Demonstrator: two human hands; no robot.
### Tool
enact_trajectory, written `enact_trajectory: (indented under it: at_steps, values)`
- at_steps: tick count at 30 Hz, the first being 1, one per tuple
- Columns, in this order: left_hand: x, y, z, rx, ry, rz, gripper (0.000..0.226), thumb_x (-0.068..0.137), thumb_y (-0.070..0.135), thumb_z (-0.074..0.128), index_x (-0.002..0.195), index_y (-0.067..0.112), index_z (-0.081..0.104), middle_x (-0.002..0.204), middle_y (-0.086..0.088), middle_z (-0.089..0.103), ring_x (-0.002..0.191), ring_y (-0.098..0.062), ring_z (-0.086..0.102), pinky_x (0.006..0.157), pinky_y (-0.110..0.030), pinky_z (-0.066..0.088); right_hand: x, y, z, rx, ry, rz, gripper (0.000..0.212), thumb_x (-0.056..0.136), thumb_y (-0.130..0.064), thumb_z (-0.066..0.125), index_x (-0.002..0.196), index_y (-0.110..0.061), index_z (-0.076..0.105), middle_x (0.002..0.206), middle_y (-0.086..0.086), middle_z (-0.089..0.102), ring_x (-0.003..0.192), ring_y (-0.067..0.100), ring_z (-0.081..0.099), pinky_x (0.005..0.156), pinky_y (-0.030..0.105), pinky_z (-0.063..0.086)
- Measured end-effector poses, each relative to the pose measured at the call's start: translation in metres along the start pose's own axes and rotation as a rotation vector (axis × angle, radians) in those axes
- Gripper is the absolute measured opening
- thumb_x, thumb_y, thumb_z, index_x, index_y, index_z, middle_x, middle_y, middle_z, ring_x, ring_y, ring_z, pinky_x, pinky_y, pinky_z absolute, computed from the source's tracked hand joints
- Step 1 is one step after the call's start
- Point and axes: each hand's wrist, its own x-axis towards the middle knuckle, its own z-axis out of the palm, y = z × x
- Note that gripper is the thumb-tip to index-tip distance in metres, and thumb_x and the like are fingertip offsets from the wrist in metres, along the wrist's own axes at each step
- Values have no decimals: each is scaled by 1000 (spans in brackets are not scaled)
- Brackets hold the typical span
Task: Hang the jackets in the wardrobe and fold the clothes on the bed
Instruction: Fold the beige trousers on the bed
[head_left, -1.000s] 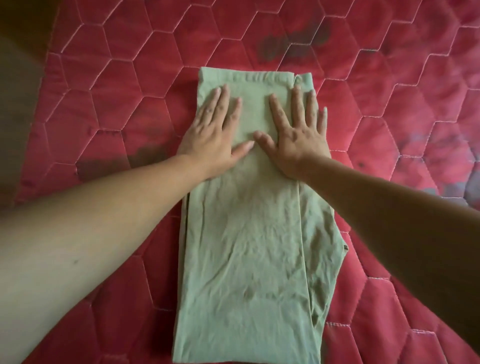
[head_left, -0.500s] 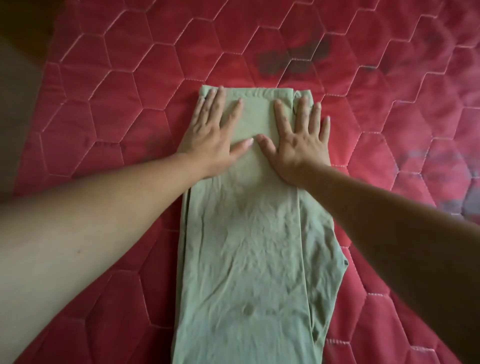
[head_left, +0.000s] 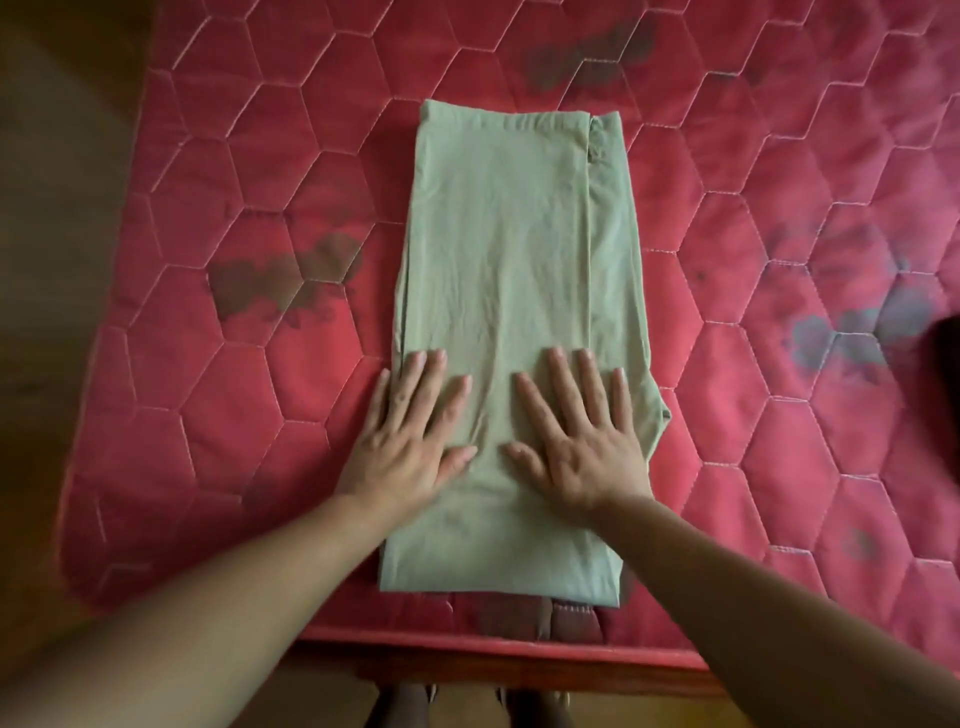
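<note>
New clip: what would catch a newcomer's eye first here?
A long folded pale green fabric garment lies lengthwise on the red hexagon-quilted mattress. The left hand and right hand press flat on its near half, side by side. Dark blotches stain the mattress around it.

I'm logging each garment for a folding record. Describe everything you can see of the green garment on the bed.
The green garment is pale sage, thin and finely creased, folded into a long narrow rectangle. It lies flat on the red quilted bed cover, running away from the person, near end by the bed's edge. A stitched band crosses the far end; an under-layer shows along its right side. The left hand and right hand press flat on its nearer half, fingers spread.
</note>
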Motion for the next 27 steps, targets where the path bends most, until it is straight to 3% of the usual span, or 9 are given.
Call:
enact_trajectory:
  at_steps: [5,10,13,17,20,23,25,27]
  values:
    - [-55,16,-2,25,-89,98,80,99,68,35,160,18,22,166,-22,11,154,-41,11,116,-64,25,-66,0,8,-92,-93,-230,81,97,-79,20,164,-34,10,171,15,3,155,48,-1,116,76,10]
    - [-91,25,-10,50,-255,201,92,92,78,33,162,21,14,167,-23,0,155,-40,0,115,-68,23,-114,-2,12,-121,-138,-277,97,87,-84,39,164,-33,9,171,15,1,154,49,0,115,77,12]
    - [-95,19,-20,66,-332,243,103,82,80,47,162,23,14,167,-22,1,155,-39,2,118,-65,21,-121,-5,3,-84,-148,-255,100,84,-79,50,164,-32,11,171,14,3,154,49,4,113,78,18]
    - [-96,4,-44,-22,-373,270,99,72,49,83,154,19,37,165,-19,20,154,-35,18,115,-54,36,-121,7,-15,-90,-204,-318,101,75,-49,83,159,-22,34,167,18,22,149,52,25,104,77,35]
    - [-98,-2,-58,-78,-369,144,87,57,30,93,136,16,60,156,-17,39,148,-36,32,108,-52,45,-124,20,-22,-109,-176,-354,80,80,-25,81,151,-15,46,160,17,38,142,48,40,98,69,46]
    - [-100,-5,-59,-263,-286,-98,65,60,18,94,120,20,70,153,-12,44,144,-36,38,104,-55,49,-122,28,-26,-11,-25,-345,59,79,-18,81,136,-15,63,146,10,57,130,41,54,92,59,52]
    - [-99,-7,-57,-366,-236,-167,54,65,14,92,115,21,72,148,-7,48,134,-31,49,100,-51,53,-118,33,-28,23,43,-366,54,76,-19,82,128,-17,68,141,7,62,127,38,58,99,60,49]
    - [-94,-12,-59,-446,-204,-171,48,69,12,89,113,22,72,140,-1,51,120,-21,58,89,-46,59,-114,41,-29,-10,64,-422,44,86,-30,69,128,-18,67,143,7,60,133,39,55,110,68,37]
